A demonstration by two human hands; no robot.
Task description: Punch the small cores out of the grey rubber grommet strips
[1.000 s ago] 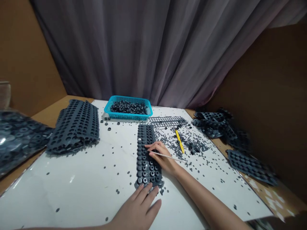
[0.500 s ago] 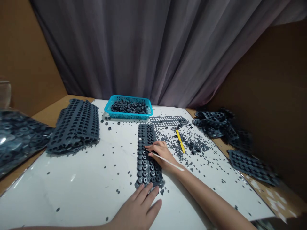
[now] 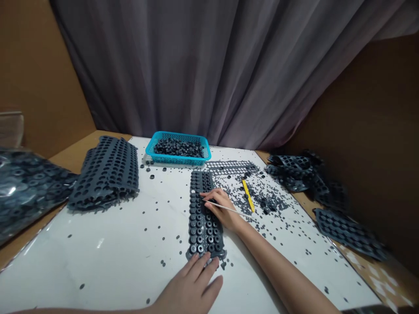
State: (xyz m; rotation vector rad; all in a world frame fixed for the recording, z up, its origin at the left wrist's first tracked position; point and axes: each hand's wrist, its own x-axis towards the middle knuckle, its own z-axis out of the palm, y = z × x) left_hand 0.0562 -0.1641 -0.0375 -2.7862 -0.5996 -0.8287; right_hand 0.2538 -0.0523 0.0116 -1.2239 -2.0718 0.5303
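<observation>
The studded sheet (image 3: 203, 224) lies beneath the right hand (image 3: 224, 209), which grips a thin stick (image 3: 241, 213); the left hand (image 3: 192, 283), outspread, touches the sheet's near end.

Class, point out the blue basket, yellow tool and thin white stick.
Blue basket (image 3: 178, 160), head view: front wall.
Yellow tool (image 3: 248, 198), head view: mid-body.
Thin white stick (image 3: 230, 209), head view: mid-shaft.

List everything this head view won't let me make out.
All in the head view:
- Working tip of the white stick: too small to read by the right hand.
- Part of the dark studded sheet: hidden under that hand.
- Far-left bag: cut off by the left edge.
- Floor of the blue basket: covered by heaped dark parts.
</observation>
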